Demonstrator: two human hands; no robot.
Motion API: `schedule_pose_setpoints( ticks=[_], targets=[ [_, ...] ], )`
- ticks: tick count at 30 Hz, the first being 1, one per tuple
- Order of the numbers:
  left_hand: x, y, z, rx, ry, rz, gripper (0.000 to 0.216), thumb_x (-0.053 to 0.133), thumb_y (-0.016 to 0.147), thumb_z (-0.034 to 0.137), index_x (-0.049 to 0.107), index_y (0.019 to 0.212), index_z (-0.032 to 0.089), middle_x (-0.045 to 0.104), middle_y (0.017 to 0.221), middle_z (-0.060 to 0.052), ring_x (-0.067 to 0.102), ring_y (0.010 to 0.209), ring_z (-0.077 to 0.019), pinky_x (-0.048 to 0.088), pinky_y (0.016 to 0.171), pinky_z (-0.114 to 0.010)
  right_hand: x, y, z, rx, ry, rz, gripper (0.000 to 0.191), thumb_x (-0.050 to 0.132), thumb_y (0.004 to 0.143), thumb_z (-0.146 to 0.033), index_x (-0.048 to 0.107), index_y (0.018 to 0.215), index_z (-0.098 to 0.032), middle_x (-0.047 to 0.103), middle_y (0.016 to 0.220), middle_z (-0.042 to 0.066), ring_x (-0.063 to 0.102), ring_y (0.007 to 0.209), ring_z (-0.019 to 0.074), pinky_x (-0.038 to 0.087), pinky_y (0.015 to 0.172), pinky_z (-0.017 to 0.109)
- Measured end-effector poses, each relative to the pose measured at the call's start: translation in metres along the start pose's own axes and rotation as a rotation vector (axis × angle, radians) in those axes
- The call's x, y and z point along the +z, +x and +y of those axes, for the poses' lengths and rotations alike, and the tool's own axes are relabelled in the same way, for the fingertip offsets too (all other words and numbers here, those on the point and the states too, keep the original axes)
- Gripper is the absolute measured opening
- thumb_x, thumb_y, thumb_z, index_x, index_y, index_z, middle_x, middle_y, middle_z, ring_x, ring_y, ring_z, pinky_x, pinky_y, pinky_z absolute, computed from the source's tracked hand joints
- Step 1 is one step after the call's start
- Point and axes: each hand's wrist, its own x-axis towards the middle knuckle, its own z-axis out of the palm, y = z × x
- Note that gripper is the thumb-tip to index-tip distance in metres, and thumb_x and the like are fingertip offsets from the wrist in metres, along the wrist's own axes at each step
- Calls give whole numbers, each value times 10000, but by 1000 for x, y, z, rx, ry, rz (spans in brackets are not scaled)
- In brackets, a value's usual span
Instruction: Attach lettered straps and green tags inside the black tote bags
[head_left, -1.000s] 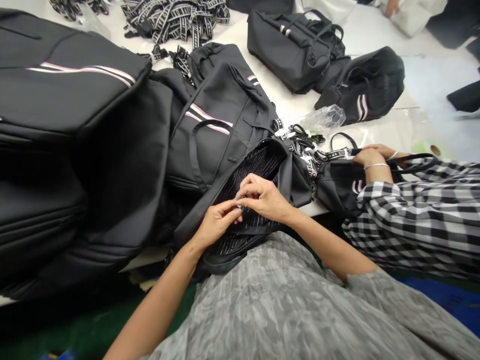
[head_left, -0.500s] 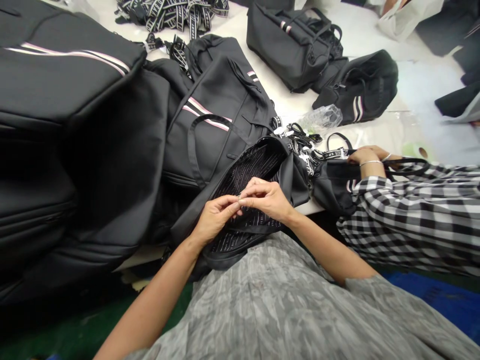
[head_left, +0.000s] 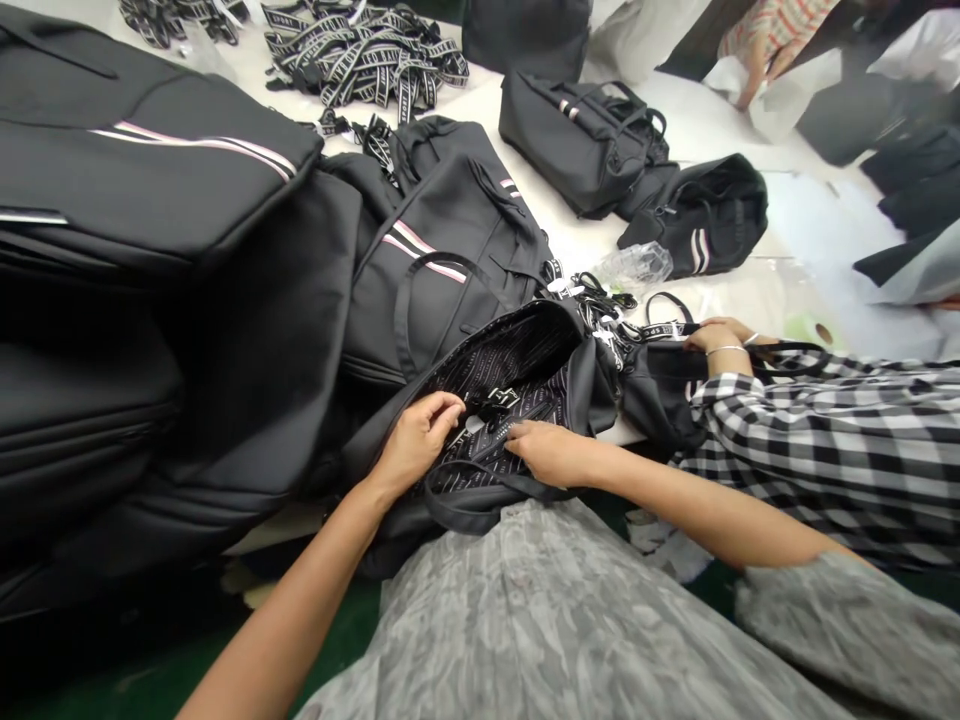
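A black bag [head_left: 585,385] lies open in front of me, its dark lining [head_left: 469,372] printed with rows of white lettering. Inside it sits a small black bundle with pale markings [head_left: 504,398], beside a white piece [head_left: 474,424]. My left hand [head_left: 418,440] is at the left of the opening, thumb and forefinger pinched; what they hold, if anything, is too small to name. Over the right side of the opening, my right hand [head_left: 551,452] has its fingers curled closed near the lining, their grip partly hidden. A black handle [head_left: 465,515] loops along the near rim.
Large black bags with striped trim [head_left: 195,150] are piled at left, another black bag [head_left: 450,240] behind. Lettered straps [head_left: 367,55] heap at the back. Clear plastic [head_left: 634,263] lies near more bags. At right, a co-worker's hand [head_left: 716,338] is on a black bag.
My hands, pinched together above the bag before, are now apart; the right has moved slightly right and lower. The dark bundle now shows inside the bag. The view has shifted.
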Motion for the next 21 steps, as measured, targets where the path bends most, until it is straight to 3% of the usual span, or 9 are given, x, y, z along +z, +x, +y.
schedule_pose_setpoints(
  ticks=[2,5,10,13,17,21],
  targets=[
    [0,1,0,1,2,20,224,471,909,331,615,843,173,583,717,19,535,670,-114,396,655,-210,2,0,1,-9,-50,-41,318,520,805,-89,639,1099,-76,608,1137,185,581,1038,277,456,876,359],
    [-3,3,-1,7,-1,43,221,474,904,337,613,840,178,587,729,19,537,683,-114,399,672,-207,8,6,9,29,-148,12,370,506,841,-131,575,1183,-8,545,1227,258,539,1124,324,428,939,428],
    [-5,10,-2,-3,12,42,237,468,893,369,618,858,189,595,727,19,558,707,-126,412,699,-213,4,45,23,-151,14,-73,369,342,972,-276,608,1110,-60,630,1088,181,611,1004,244,474,883,362],
    [-5,14,-4,-12,52,33,275,469,875,422,627,870,197,612,727,15,575,699,-139,421,687,-224,-7,72,21,-110,83,-200,404,368,971,-335,644,1066,-56,649,1083,178,622,1001,250,485,868,356],
    [-10,23,-15,8,114,26,343,486,831,512,644,856,208,621,701,14,590,672,-153,435,671,-231,-16,96,20,-17,251,-401,294,492,920,-274,699,904,-66,700,949,105,650,952,232,511,835,309],
    [-17,30,-24,19,128,1,390,500,787,564,660,846,214,628,673,11,604,641,-160,449,641,-230,-11,103,21,-118,397,-407,122,601,810,-88,715,786,-125,715,850,15,660,951,183,516,835,239]
  ],
)
